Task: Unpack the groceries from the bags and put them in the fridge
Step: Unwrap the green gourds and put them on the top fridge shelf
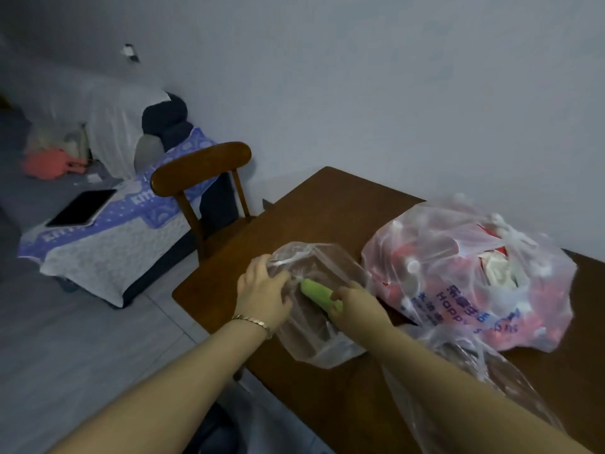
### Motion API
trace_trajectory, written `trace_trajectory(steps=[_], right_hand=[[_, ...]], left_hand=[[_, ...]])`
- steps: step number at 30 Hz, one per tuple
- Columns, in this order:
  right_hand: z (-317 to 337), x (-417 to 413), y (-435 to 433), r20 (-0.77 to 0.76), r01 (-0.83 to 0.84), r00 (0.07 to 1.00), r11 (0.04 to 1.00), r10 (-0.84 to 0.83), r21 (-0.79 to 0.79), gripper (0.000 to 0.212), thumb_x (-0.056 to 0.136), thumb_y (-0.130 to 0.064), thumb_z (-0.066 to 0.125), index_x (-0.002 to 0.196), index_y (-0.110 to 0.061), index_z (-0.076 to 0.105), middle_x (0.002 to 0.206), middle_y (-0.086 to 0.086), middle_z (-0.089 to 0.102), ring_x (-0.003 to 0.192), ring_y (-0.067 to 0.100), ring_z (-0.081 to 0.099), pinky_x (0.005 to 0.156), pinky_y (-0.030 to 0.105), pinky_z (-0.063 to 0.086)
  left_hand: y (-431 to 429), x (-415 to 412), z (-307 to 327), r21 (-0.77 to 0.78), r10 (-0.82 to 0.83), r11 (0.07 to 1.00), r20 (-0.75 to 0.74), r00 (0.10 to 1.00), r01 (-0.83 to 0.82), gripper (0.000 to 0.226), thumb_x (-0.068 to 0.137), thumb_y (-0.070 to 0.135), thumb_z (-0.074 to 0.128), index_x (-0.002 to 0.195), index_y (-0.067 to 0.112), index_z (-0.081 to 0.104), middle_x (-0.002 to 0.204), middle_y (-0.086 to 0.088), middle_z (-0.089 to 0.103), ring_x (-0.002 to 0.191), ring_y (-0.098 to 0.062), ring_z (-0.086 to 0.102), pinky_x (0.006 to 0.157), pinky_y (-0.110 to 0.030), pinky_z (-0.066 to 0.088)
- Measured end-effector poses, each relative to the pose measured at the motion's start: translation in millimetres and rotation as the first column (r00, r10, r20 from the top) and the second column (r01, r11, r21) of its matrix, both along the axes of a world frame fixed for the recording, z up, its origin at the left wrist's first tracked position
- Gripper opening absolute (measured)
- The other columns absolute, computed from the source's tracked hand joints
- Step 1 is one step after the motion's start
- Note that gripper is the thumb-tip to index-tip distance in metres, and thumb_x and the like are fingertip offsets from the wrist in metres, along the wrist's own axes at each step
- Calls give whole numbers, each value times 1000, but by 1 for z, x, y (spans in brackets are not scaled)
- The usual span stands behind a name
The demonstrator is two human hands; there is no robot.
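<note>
A clear plastic bag (pixel 322 335) lies on the near left part of the brown wooden table (pixel 314 204). My left hand (pixel 263 294) grips the bag's gathered edge. My right hand (pixel 358 304) holds a light green vegetable (pixel 316 290) that pokes out at the bag's mouth. To the right sits a larger tied bag (pixel 471 273) with blue print, full of red and white items. Another clear bag (pixel 474 388) lies under my right forearm.
A wooden chair (pixel 199 172) stands at the table's far left corner. Beyond it is a low bed or couch with a purple patterned cover (pixel 108 237) and a dark tablet (pixel 82 208) on it. A white wall runs behind the table. Grey tiled floor lies to the left.
</note>
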State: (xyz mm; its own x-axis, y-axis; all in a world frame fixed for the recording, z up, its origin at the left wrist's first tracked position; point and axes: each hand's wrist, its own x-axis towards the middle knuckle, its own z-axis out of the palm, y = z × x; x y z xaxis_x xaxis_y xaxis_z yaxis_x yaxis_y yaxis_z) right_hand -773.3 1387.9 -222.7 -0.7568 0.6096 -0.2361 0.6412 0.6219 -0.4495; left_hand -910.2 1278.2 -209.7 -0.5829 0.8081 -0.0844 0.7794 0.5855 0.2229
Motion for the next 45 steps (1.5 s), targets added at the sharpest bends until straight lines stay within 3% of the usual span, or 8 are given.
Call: trace_trajectory(steps=[6, 11, 17, 24, 27, 33, 41, 45], right_hand=[[-64, -60, 44, 212, -140, 969, 988, 124, 60, 39, 94, -22, 49, 132, -13, 45, 131, 7, 44, 118, 23, 45, 102, 36, 37], [-110, -91, 66, 423, -54, 906, 996, 20, 67, 58, 92, -19, 53, 143, -9, 27, 141, 14, 38, 129, 29, 39, 106, 39, 33], [-131, -103, 80, 490, 125, 868, 990, -79, -61, 58, 87, -19, 62, 138, -7, 35, 135, 15, 47, 121, 30, 49, 100, 38, 41], [-84, -80, 86, -22, 241, 969, 957, -247, -160, 74, 67, -47, 76, 131, -24, 48, 122, -7, 60, 110, 9, 57, 94, 25, 47], [-57, -73, 82, -407, 336, 835, 929, -370, -156, 79, 56, -66, 72, 116, -16, 60, 104, -15, 63, 97, -6, 59, 87, 11, 48], [17, -85, 91, -674, 517, 563, 840, -478, -164, 45, 58, -22, 90, 85, -33, 55, 81, -22, 63, 76, -17, 60, 64, 0, 45], [79, -101, 104, -417, 339, 849, 940, -325, -43, 38, 62, -50, 78, 83, -31, 53, 75, -15, 60, 72, 6, 58, 61, 25, 48], [105, -98, 84, -300, 73, 953, 990, -34, 121, 38, 67, -49, 75, 88, -28, 51, 77, -14, 57, 74, 11, 57, 59, 23, 42]], left_hand=[[61, -66, -39, -178, 12, 984, 103, 995, 7, 31, 88, 26, 58, 114, 43, 54, 155, 3, -22, 142, -31, -22, 117, -47, 1], [104, -99, -65, -196, 4, 976, 440, 898, 91, 54, 90, 13, 57, 139, 30, 40, 157, 3, 5, 137, -21, 30, 107, -30, 34], [134, -114, -83, -152, -182, 950, 441, 879, 274, 64, 90, 6, 52, 144, 31, 29, 149, 4, 24, 116, -22, 51, 89, -30, 49], [155, -160, -83, -136, -129, 971, 387, 913, 195, 64, 89, 17, 55, 144, 31, 25, 150, 2, 23, 117, -23, 51, 90, -34, 48], [165, -174, -76, -58, -67, 994, 335, 940, 92, 60, 89, 14, 53, 143, 21, 29, 149, -4, 26, 119, -24, 50, 95, -34, 46], [163, -167, -66, -68, -62, 992, 483, 874, 108, 69, 88, 13, 57, 146, 29, 23, 152, -2, 12, 117, -22, 49, 91, -30, 47], [126, -143, -17, -57, -143, 982, 384, 912, 178, 38, 90, 30, 59, 127, 33, 53, 158, 1, -8, 145, -25, -7, 118, -40, 15], [86, -126, 13, 99, -29, 995, 338, 941, -5, 22, 92, 20, 52, 113, 27, 57, 134, -1, 42, 130, -21, 36, 104, -30, 35]])
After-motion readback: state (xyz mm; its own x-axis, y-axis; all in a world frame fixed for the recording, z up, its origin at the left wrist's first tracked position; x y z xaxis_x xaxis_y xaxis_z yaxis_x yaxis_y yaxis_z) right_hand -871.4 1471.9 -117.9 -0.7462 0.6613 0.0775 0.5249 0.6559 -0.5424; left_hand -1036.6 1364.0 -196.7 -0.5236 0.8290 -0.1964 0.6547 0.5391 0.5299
